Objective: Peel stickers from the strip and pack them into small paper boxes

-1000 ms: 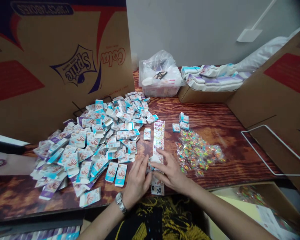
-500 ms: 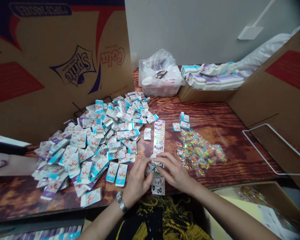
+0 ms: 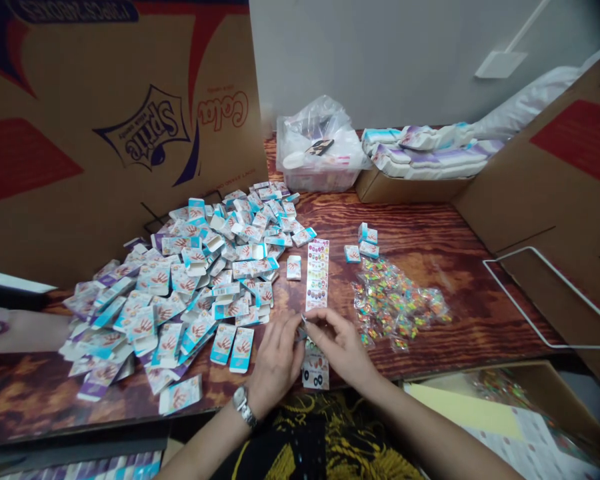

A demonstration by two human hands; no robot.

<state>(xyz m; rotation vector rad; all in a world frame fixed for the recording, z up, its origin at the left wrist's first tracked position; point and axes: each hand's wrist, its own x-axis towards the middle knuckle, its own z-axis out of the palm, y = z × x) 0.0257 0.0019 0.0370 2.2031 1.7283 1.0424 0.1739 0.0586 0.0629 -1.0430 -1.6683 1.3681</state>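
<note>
My left hand, with a watch at the wrist, is closed around a small white-and-blue box. The fingers of my right hand pinch the same box from the other side, near its upper end. Most of the box is hidden by my fingers. Under both hands lies a long strip of printed stickers, its middle covered. Left of the strip is a single small box, and two more boxes lie side by side nearer my left hand.
A heap of small boxes covers the table's left. Small clear packets with colourful contents lie right, below several boxes. Behind stand a bagged plastic tub and a carton. Large cartons wall the sides.
My fingers have closed further over the small box, so less of it shows. My right hand has shifted slightly, its fingertips drawn together at the box's upper end.
</note>
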